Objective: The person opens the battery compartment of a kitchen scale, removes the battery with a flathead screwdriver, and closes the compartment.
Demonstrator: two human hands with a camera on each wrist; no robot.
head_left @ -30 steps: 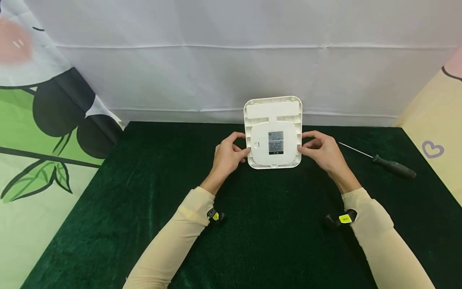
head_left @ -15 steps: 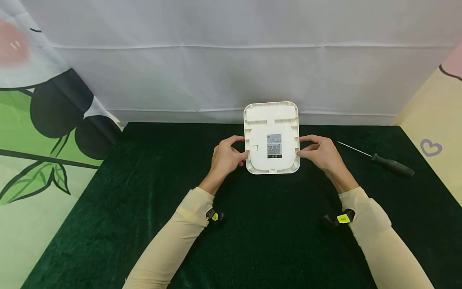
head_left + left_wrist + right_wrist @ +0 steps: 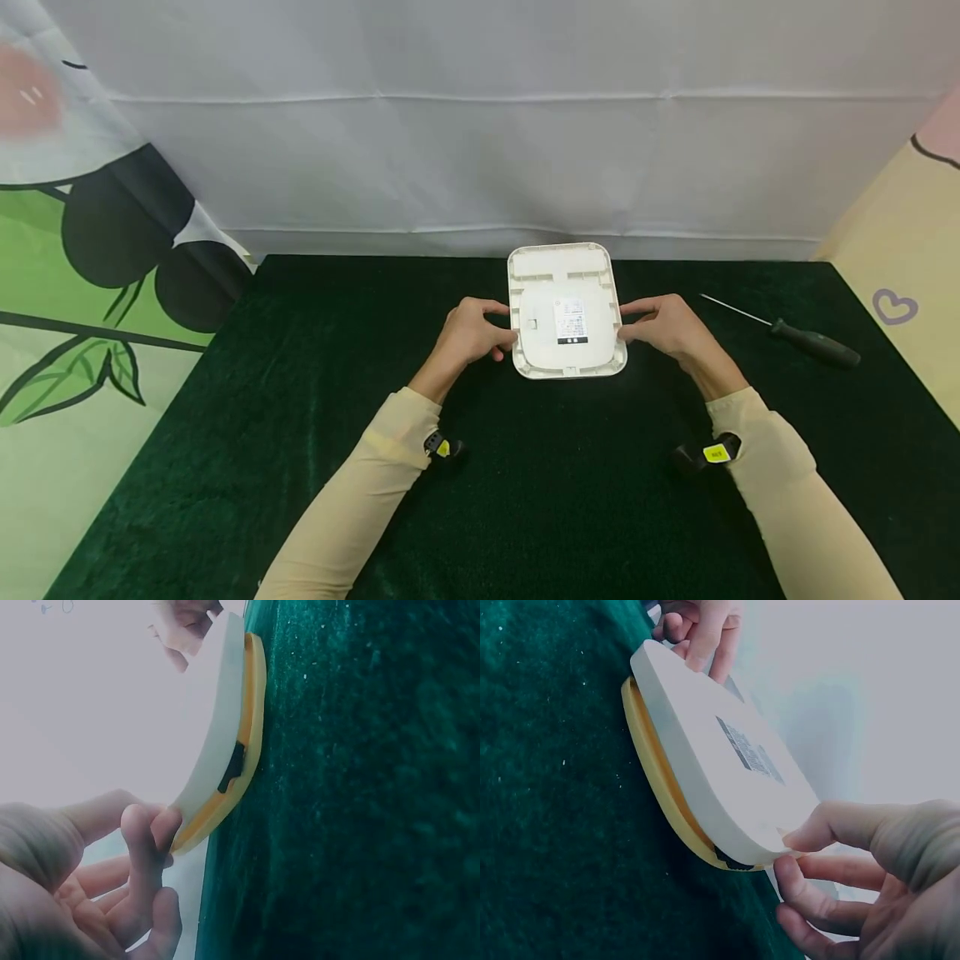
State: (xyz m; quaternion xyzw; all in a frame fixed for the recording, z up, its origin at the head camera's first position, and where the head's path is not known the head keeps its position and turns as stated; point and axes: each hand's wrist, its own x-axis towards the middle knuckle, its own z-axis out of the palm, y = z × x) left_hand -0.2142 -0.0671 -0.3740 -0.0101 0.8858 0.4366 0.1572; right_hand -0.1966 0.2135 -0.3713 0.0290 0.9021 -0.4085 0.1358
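Underside up, a flat white plastic device (image 3: 551, 293) with rounded corners, like a kitchen scale, lies between my hands near the table's far side. A printed label (image 3: 750, 750) sits on its middle. In the wrist views a yellow layer (image 3: 255, 712) runs along its lower face, and a small black piece (image 3: 231, 766) shows in the gap between white and yellow. My left hand (image 3: 471, 333) pinches the left edge between thumb and fingers. On the right edge, my right hand (image 3: 667, 327) pinches likewise, thumb on the upper face and fingers beneath.
A screwdriver (image 3: 813, 343) with a dark handle lies on the green cloth (image 3: 570, 483) to the right of my right hand. White fabric (image 3: 420, 167) hangs behind the table's far edge. Printed curtains (image 3: 127, 250) stand at both sides.
The device has come down toward the table and tipped flatter, its far edge dropping below the table's back edge in the head view. Both hands move down with it, still gripping its sides.
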